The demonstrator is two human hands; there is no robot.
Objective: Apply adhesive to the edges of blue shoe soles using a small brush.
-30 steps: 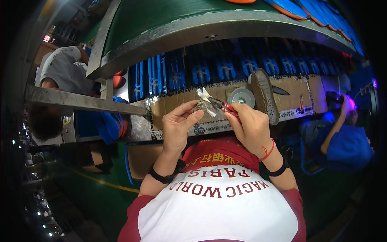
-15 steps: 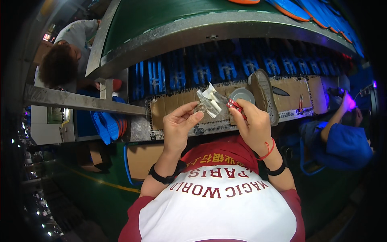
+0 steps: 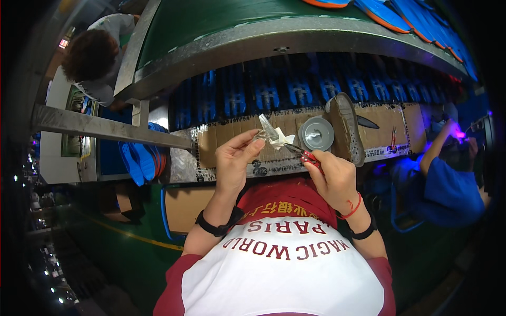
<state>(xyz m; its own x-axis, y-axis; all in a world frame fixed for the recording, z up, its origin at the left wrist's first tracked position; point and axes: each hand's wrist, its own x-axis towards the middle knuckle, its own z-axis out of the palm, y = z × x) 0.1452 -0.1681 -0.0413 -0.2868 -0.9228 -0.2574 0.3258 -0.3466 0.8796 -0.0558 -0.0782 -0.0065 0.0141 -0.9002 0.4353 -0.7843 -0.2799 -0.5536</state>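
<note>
My left hand [image 3: 236, 158] is closed, thumb and forefinger pinching a crumpled piece of clear film [image 3: 265, 129]. A folded white strip [image 3: 282, 140] hangs at the film's right side. Red-handled snips [image 3: 311, 158] are gripped in my right hand [image 3: 337, 178], their dark, narrow jaws reaching left to the white strip. Whether the jaws are closed on the strip is too small to tell. Just beyond my right hand, a grey round bowl [image 3: 317, 134] stands on the cardboard [image 3: 226, 131]. An upright shoe-shaped sole [image 3: 345, 129] stands right of the bowl.
A dark pointed blade [image 3: 367, 122] and a second red-handled tool [image 3: 393, 138] lie further right. Blue shoe parts [image 3: 266, 95] line the shelf under a metal-edged bench [image 3: 295, 25]. Blue-orange soles [image 3: 138, 160] lie left. People work at left [image 3: 95, 55] and right [image 3: 450, 184].
My right hand has drawn slightly down and right, uncovering more of the bowl. The white strip now looks more bunched, and the snips' tips are lower. The person at left has shifted.
</note>
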